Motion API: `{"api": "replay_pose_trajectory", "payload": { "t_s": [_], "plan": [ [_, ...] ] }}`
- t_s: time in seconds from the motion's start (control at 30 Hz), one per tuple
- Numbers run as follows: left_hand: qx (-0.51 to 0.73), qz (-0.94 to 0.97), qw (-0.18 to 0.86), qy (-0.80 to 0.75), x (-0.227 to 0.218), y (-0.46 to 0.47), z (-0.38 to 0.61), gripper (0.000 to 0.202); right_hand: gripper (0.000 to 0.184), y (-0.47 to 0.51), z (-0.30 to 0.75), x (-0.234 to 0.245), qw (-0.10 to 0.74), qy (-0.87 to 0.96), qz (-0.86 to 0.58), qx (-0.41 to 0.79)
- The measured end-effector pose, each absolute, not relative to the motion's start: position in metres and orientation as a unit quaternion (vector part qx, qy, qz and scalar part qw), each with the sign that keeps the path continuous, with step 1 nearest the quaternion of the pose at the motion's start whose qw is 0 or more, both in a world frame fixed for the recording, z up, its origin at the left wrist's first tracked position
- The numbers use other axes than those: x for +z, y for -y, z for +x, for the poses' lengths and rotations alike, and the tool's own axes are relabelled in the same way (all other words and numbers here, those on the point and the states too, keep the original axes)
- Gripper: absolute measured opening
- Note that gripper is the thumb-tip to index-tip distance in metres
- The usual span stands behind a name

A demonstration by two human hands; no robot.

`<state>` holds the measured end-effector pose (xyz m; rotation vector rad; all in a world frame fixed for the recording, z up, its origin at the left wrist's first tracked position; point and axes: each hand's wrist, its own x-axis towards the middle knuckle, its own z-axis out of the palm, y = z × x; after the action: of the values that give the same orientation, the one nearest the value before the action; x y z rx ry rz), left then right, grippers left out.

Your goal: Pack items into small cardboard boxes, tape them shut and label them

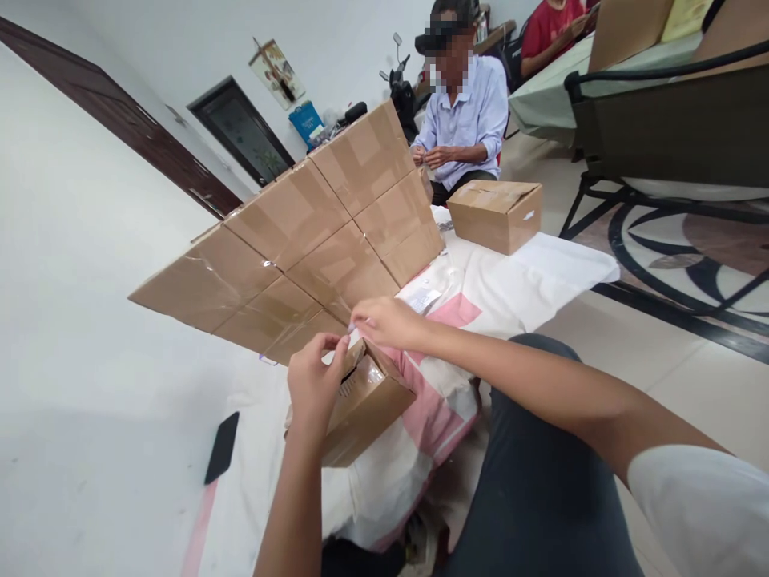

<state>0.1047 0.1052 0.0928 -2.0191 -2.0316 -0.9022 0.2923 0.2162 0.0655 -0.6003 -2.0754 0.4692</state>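
Observation:
Both my hands meet above a small cardboard box point(369, 413) on the cloth-covered surface. My left hand point(316, 373) is closed in a pinch, thumb against the fingers, over the box's left side. My right hand point(384, 322) comes in from the right, also pinched, its fingertips almost touching those of the left. Something tiny and pale may be between the fingertips; it is too small to name. The box top is partly open, showing clear plastic point(373, 370) and dark marks inside. My left hand and forearm hide part of the box.
Stacked, taped cartons point(318, 240) form a wall just beyond my hands. Another cardboard box point(496, 215) stands at the cloth's far right. A black phone point(222, 447) lies at left. Across from me sits a person in a light blue shirt point(469, 120), hands together. A cot point(673, 120) stands at right.

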Motion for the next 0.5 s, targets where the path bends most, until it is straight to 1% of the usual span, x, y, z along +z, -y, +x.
{"api": "replay_pose_trajectory", "payload": {
  "t_s": [0.07,0.1,0.17,0.2,0.27,0.33,0.4,0.5],
  "plan": [
    [-0.316,-0.632,0.056,0.705,0.093,-0.106,0.096,0.032,0.021,-0.234,0.307,0.068,0.469,0.789,-0.37,0.142],
    [-0.316,-0.616,0.045,0.72,0.092,-0.106,0.09,0.033,0.022,-0.243,0.315,0.068,0.457,0.76,-0.442,0.132],
    [-0.275,-0.604,0.026,0.747,0.089,-0.105,0.073,0.035,0.024,-0.253,0.326,0.065,0.373,0.743,-0.536,0.147],
    [-0.234,-0.606,0.017,0.76,0.086,-0.103,0.064,0.037,0.024,-0.253,0.328,0.061,0.324,0.753,-0.549,0.162],
    [-0.132,-0.608,-0.002,0.783,0.078,-0.099,0.049,0.042,0.023,-0.244,0.321,0.051,0.256,0.791,-0.521,0.191],
    [-0.053,-0.597,-0.033,0.8,0.069,-0.094,0.039,0.048,0.022,-0.227,0.308,0.038,0.234,0.824,-0.473,0.205],
    [-0.025,-0.58,-0.067,0.812,0.06,-0.091,0.033,0.054,0.025,-0.21,0.295,0.025,0.213,0.847,-0.436,0.217],
    [-0.026,-0.565,-0.085,0.82,0.049,-0.091,0.03,0.06,0.032,-0.189,0.285,0.004,0.175,0.861,-0.41,0.244]
  ]
}}
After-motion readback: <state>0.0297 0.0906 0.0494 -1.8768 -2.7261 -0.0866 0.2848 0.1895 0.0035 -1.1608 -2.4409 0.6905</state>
